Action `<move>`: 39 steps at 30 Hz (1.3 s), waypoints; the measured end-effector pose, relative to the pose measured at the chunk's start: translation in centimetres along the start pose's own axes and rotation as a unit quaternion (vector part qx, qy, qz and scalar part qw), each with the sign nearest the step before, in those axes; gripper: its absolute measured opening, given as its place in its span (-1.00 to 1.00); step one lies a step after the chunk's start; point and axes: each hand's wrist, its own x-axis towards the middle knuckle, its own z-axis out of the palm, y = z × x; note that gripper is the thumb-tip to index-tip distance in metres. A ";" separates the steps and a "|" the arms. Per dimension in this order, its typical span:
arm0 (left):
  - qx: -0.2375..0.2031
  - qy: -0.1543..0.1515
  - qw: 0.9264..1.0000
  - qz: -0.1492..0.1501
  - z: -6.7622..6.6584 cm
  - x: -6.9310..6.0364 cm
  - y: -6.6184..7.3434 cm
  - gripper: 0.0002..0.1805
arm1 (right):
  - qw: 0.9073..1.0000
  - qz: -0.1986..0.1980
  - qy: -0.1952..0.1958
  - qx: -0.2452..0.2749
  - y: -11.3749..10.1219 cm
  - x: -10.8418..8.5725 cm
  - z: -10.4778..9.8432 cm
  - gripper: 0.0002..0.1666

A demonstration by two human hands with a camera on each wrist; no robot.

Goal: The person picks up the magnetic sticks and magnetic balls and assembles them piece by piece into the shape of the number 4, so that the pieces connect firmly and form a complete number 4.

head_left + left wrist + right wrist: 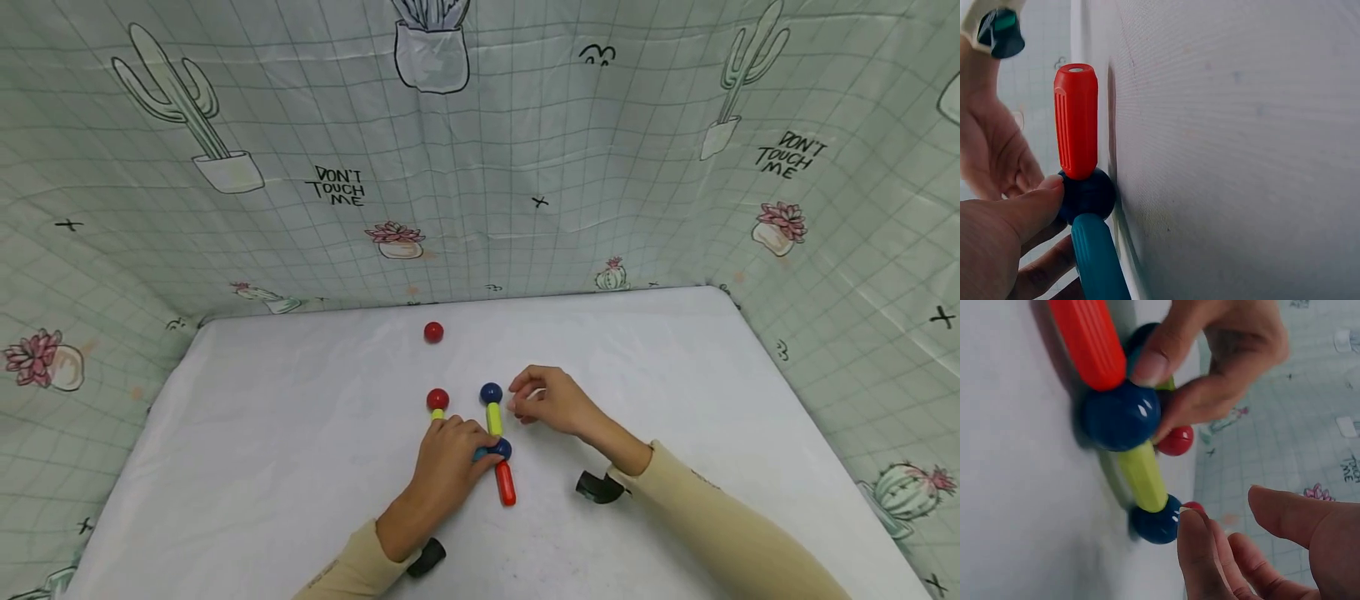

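Magnetic balls and rods lie joined on the white table. My left hand (444, 460) pinches the nearer dark blue ball (1121, 416) between thumb and fingers. From that ball a red rod (506, 485) points toward me, a teal rod (1099, 256) runs left under the hand, and a yellow-green rod (494, 419) leads away to a second blue ball (491, 393). Just right of that far ball is my right hand (553, 402), fingers loosely bent, thumb apart, holding nothing. Left of them, a red ball (438, 399) tops another yellow-green rod (437, 413), partly hidden by my left hand.
A single red ball (433, 332) sits farther back on the white-covered table (300, 400). Behind and at both sides hangs a gridded cloth (480, 167) printed with cacti. Black wrist cameras protrude beneath both sleeves, close to the tabletop.
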 end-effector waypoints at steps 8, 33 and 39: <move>0.006 0.001 1.000 -0.001 0.0 0.2 0.1 -0.67 | 1.000 -0.016 0.006 -0.018 -2.2 3.9 0.2 -0.69; 0.008 -0.014 1.000 -0.008 0.0 0.5 0.2 -0.68 | 0.997 0.052 0.022 -0.054 -4.5 13.8 3.1 -0.54; 0.010 -0.005 1.000 -0.006 0.0 0.3 0.0 -0.68 | 0.995 0.058 0.029 -0.070 -4.5 15.4 3.8 -0.53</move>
